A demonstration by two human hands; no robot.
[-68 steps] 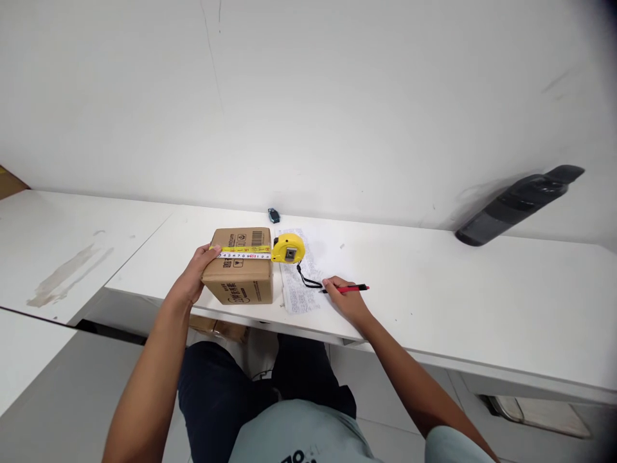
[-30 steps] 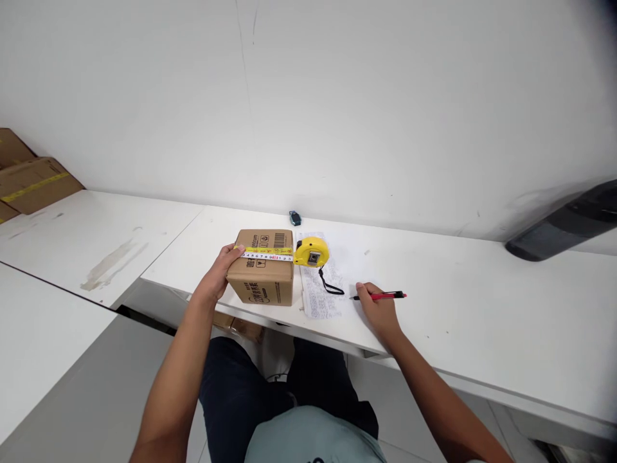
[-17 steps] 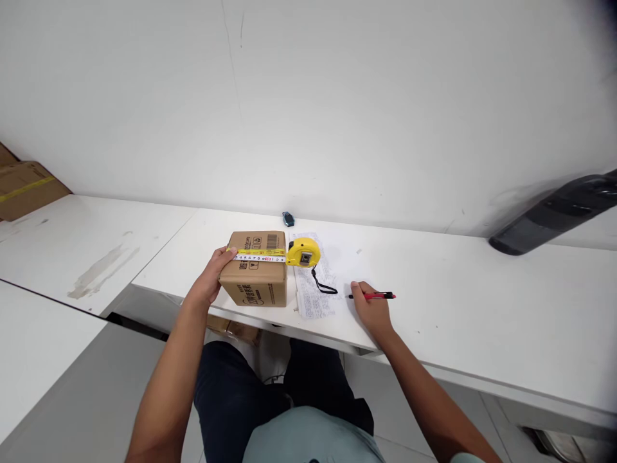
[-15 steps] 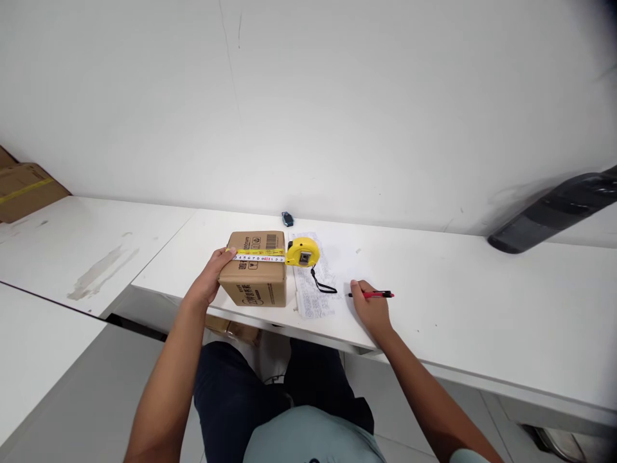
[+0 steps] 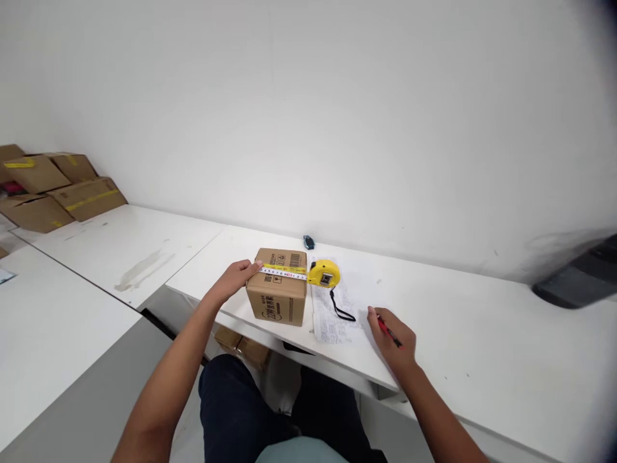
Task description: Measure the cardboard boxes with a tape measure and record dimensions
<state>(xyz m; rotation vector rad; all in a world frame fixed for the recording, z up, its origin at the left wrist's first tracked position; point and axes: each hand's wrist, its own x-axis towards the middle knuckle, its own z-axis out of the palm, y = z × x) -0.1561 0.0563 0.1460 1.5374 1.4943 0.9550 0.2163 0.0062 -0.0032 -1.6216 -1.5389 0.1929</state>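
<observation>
A small brown cardboard box [image 5: 276,307] with dark print stands on the white desk. Across its top runs the pulled-out blade of a yellow tape measure [image 5: 330,269], whose case rests against the box's right edge with a black wrist strap hanging from it. At the box's left edge my left hand [image 5: 236,280] pinches the blade's end against the cardboard. My right hand [image 5: 394,339] is closed round a red and black pen [image 5: 388,330], just right of a sheet of handwritten paper [image 5: 332,326]. The pen's writing tip is hidden by my fingers.
Several cardboard boxes [image 5: 91,198] are stacked at the far left against the wall. A small dark key fob [image 5: 308,242] lies behind the box. At the right, a dark cylindrical object [image 5: 576,283] leans on the desk by the wall. Brown boxes [image 5: 243,344] sit under the desk.
My view has swung left, so more stacked boxes show. In my right hand the pen has turned from nearly level to slanting back along the hand. The left hand still holds the tape blade.
</observation>
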